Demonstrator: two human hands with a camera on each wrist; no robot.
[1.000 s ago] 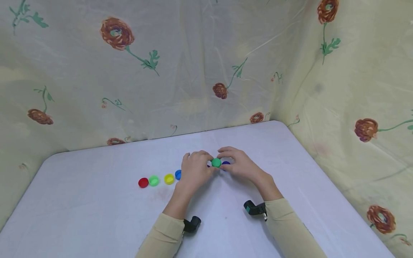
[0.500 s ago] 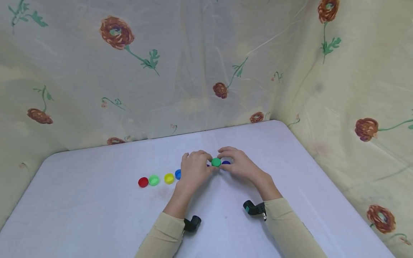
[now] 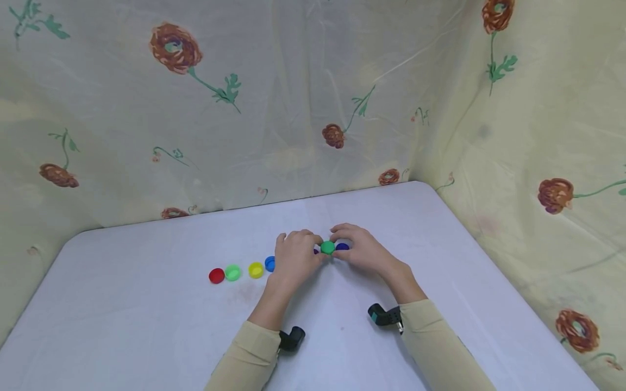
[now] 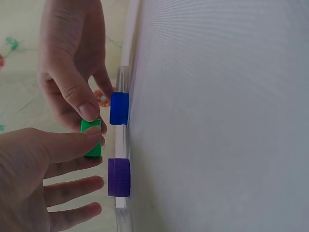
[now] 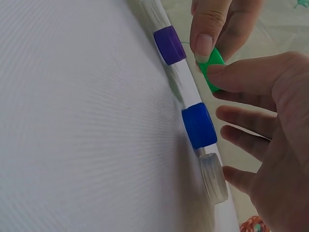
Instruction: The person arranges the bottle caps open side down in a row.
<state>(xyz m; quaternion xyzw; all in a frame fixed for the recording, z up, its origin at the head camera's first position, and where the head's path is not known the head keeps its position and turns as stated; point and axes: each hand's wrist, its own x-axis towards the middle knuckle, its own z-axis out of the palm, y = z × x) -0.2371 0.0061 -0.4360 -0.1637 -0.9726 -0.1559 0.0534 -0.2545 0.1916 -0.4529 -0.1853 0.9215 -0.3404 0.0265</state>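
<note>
A green bottle cap (image 3: 327,247) is pinched between both hands, a little above the white table. My left hand (image 3: 296,252) holds one side with thumb and fingertips; its other fingers spread out loosely in the left wrist view. From the opposite side my right hand (image 3: 364,248) grips the same cap (image 5: 217,57) by thumb and fingers. Standing on the table beneath are a purple cap (image 4: 119,177), nearer my left hand, and a dark blue cap (image 5: 199,125), nearer my right. A clear ribbed cap (image 5: 214,179) sits past the blue one, close to my right fingers.
Left of my hands, a loose row of caps runs across the table (image 3: 146,326): red (image 3: 217,276), light green (image 3: 232,272), yellow (image 3: 256,270) and blue (image 3: 270,264), the last partly behind my left hand. A flowered cloth (image 3: 274,108) hangs behind the table's far edge.
</note>
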